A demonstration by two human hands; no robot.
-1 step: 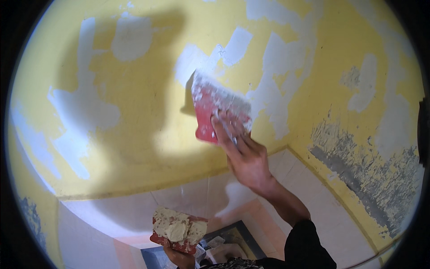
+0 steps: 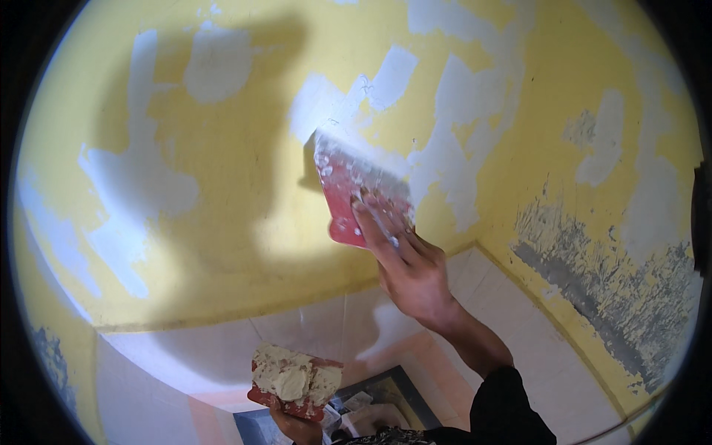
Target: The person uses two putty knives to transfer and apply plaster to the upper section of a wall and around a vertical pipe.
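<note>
My right hand [image 2: 411,271] grips a red putty scraper [image 2: 348,189] with its fingers spread along the flat face. Whitish filler smears the scraper's broad upper edge, which lies against the yellow wall [image 2: 245,185] just below a white filler patch [image 2: 315,104]. Low in view, my left hand [image 2: 297,426] holds a second red scraper [image 2: 285,400] from beneath. A thick heap of cream-coloured putty [image 2: 293,378] covers most of that scraper. The left fingers are largely hidden under it.
White patches of dried filler [image 2: 467,96] spread over the walls. At right the paint has flaked to rough grey plaster [image 2: 623,304]. Pale tiles [image 2: 297,326] line the lower wall. Below my hands is a dark-edged recess [image 2: 408,386] with light objects in it.
My right hand and its scraper have slid slightly down the wall, showing more white filler above the blade. My left hand with the loaded scraper has barely moved.
</note>
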